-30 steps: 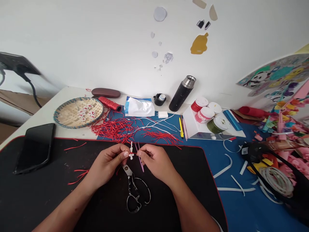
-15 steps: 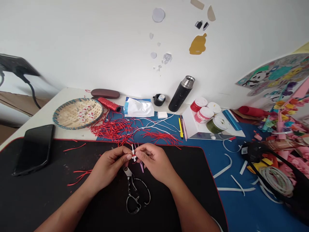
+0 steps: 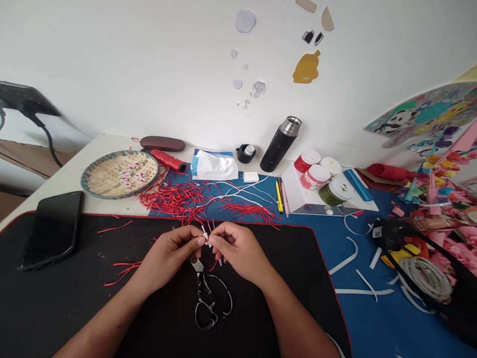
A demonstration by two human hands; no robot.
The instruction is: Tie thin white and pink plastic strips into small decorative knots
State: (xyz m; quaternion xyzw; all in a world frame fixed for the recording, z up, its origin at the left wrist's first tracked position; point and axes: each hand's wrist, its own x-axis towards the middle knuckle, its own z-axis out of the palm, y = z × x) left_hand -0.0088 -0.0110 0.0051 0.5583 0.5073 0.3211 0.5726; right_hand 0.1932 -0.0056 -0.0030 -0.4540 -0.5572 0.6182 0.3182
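Note:
My left hand (image 3: 179,251) is closed, with thumb and index fingertip pinching a small white knotted piece (image 3: 205,232) that has red on it. Facing it, my right hand (image 3: 238,248) closes thumb and index finger on the other side of the same piece. Slim purple tweezers (image 3: 220,261) stick out above and below my right fingers, which partly cover them. A length of red cord (image 3: 212,266) hangs below the right fingertips. Black-handled scissors (image 3: 206,298) lie on the black mat (image 3: 164,323) just under my hands, their blades partly hidden by the left fingers.
Red cord pieces (image 3: 175,199) are heaped beyond the mat. A woven basket (image 3: 97,181) holds small red-and-white pieces. A phone (image 3: 52,228) lies left. Behind stand an uncapped black flask (image 3: 278,149) and paint jars (image 3: 315,176). White strips (image 3: 345,258) lie right.
The white piece has tilted between my fingertips, and a red cord end now shows below my right hand. The tweezers have shifted slightly. Both hands stay in nearly the same place.

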